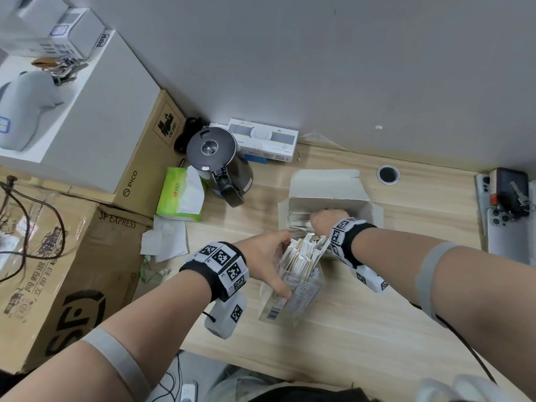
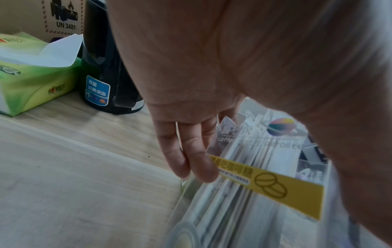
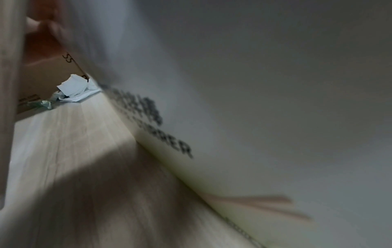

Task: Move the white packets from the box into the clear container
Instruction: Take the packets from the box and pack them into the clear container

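The task is looking well along but not finished, judging by how things are lying. The container [image 1: 293,288] is standing on the desk [image 1: 362,329], just in front of the box [image 1: 327,207], and it is already packed with upright packets [image 1: 301,256] whose tops are poking above its rim. The left hand [image 1: 262,261] is holding the container by its side wall, with the thumb on the near face and the fingers [image 2: 191,159] lying fairly straight down the far wall beside a yellow label [image 2: 275,186]; it is bracing the container more than clutching it. The right hand [image 1: 327,217] is reaching down into the open box, where a row of packets [image 1: 298,220] is lying stacked on the left side, so some are still waiting to be moved. Whether the fingers of that hand are closing on a packet cannot be told (the head view is showing only the back of the hand, and the right wrist view is a blur of box wall and desk). As a judgement, room in the container is getting tight, so the remaining packets may need pressing in among the others.
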`<action>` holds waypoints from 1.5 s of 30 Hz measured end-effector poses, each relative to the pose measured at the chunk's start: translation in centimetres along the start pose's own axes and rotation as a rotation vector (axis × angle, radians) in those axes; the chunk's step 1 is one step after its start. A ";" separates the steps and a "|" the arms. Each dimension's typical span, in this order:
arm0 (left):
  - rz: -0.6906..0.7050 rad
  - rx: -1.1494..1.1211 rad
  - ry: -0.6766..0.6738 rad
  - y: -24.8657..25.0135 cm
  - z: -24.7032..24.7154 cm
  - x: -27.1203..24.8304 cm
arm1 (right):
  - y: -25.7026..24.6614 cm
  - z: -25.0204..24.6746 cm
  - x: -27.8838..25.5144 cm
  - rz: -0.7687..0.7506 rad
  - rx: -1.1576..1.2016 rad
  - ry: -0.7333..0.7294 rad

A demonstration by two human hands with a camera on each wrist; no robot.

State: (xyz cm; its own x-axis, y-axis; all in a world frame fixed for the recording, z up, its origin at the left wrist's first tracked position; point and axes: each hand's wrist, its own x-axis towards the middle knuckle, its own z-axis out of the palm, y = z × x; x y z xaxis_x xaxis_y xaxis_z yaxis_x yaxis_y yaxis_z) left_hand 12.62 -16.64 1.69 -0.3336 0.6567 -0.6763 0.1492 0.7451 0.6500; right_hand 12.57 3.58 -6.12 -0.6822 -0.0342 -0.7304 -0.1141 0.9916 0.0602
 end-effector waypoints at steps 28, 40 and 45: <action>-0.002 0.007 -0.001 0.6 -0.1 -0.1 | 0.4 0.2 0.5 0.017 0.080 -0.023; -0.017 0.027 -0.003 0.7 -0.1 0.0 | 0.4 -0.8 -0.7 0.013 0.143 -0.019; -0.028 0.033 -0.002 0.9 -0.2 -0.1 | 0.2 -0.5 -1.0 -0.001 0.108 -0.001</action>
State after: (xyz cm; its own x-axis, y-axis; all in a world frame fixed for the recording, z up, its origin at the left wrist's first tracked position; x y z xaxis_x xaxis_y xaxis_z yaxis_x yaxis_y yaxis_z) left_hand 12.64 -16.09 2.37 -0.3365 0.6359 -0.6946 0.1709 0.7665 0.6190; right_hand 12.93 3.79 -5.03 -0.6814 -0.0350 -0.7311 -0.0362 0.9992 -0.0142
